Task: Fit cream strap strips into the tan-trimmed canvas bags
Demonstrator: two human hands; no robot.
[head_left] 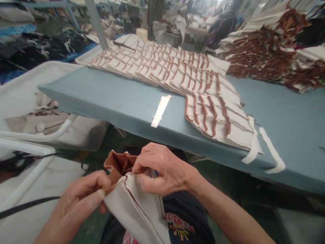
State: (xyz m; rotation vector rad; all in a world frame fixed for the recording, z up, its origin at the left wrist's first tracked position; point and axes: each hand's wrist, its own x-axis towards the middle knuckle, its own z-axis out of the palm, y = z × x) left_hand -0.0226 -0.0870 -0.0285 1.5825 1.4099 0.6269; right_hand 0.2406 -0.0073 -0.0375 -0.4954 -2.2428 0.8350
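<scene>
A cream fabric piece with a brown lining [142, 210] hangs in front of my body, its brown part gathered and folded at the top. My left hand [86, 196] pinches its left edge, where brown meets cream, between thumb and fingers. On the other side, my right hand [162, 171] grips the upper edge near the seam, thumb and forefinger closed on the cloth. A seam with a dark brown line runs down the cream side between the hands. The lower end of the piece drops out of frame.
A blue-topped table [114, 98] stands ahead, bearing overlapping rows of cream pieces with brown edging [162, 67]. White strips [161, 110] lie near its front edge. Brown and cream cloth [269, 51] is heaped at right. White bins [83, 135] stand at left; a person [223, 25] is behind.
</scene>
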